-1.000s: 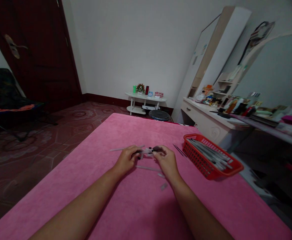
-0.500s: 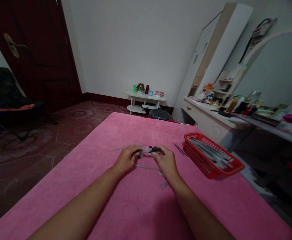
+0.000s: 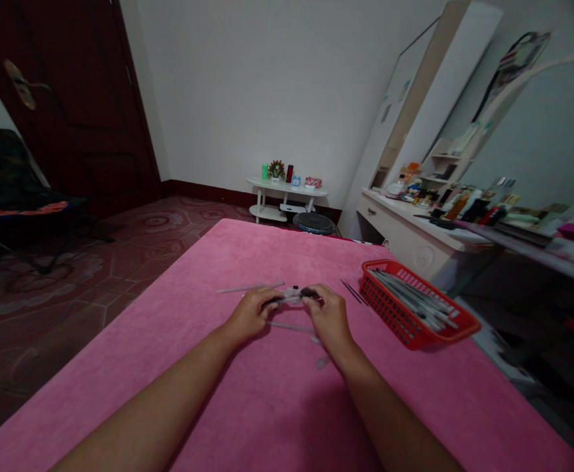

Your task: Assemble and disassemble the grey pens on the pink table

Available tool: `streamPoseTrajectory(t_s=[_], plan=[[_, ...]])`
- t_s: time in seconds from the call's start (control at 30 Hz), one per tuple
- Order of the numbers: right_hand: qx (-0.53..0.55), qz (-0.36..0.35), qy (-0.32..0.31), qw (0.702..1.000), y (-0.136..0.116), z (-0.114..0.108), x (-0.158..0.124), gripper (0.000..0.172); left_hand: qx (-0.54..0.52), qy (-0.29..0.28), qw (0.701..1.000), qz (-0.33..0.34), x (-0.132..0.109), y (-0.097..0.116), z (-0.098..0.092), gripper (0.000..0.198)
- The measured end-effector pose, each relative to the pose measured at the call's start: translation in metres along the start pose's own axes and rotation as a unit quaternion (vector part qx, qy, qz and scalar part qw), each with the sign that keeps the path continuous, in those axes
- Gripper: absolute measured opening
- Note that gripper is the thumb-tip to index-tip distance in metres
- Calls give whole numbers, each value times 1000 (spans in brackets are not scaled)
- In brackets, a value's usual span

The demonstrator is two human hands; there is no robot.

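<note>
My left hand (image 3: 252, 313) and my right hand (image 3: 327, 311) meet over the middle of the pink cloth (image 3: 247, 406). Between their closed fingertips is a small clear-and-black plastic piece (image 3: 292, 295), gripped from both sides; its exact kind is too small to make out. Beyond my left hand lies a thin pale stick (image 3: 237, 288). A second pale stick (image 3: 289, 326) rests on the near side, between the two hands. By my right wrist is a little clear piece (image 3: 321, 362).
A red plastic basket (image 3: 389, 319) full of slim grey, pen-like sticks (image 3: 414, 298) stands at the right. Thin dark rods (image 3: 353, 293) lie beside it. Past the cloth's far edge are a white side table (image 3: 287, 187) and a round black-lidded thing (image 3: 313, 223). A dresser (image 3: 405, 223) stands right.
The piece between my hands has tilted slightly, and my fingers have shifted a little on it. The sticks and the basket have stayed in place.
</note>
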State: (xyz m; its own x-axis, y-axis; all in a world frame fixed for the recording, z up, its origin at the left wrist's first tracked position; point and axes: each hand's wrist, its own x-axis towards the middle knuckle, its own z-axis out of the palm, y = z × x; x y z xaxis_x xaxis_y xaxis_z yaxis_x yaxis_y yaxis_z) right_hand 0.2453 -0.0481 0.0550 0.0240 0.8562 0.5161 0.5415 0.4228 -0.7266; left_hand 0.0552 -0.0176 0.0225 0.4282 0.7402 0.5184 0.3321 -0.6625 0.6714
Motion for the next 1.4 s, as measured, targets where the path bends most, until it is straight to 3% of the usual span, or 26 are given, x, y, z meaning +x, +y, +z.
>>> streamPoseTrajectory(t_s=[0.3, 0.7, 0.97, 1.23, 1.4], plan=[[6, -7, -6, 1000, 6, 1, 0, 15, -17, 5, 1000, -17, 1, -3, 1, 21], [-13, 21, -46, 999, 5, 2, -3, 16, 17, 29, 999, 37, 0, 1, -1, 24], [-45, 54, -55, 996, 6, 2, -6, 44, 25, 45, 998, 49, -1, 9, 5, 28], [11, 20, -70, 997, 7, 2, -5, 16, 8, 74, 997, 18, 1, 10, 3, 23], [-53, 44, -90, 994, 5, -1, -7, 44, 9, 38, 999, 34, 0, 8, 6, 26]])
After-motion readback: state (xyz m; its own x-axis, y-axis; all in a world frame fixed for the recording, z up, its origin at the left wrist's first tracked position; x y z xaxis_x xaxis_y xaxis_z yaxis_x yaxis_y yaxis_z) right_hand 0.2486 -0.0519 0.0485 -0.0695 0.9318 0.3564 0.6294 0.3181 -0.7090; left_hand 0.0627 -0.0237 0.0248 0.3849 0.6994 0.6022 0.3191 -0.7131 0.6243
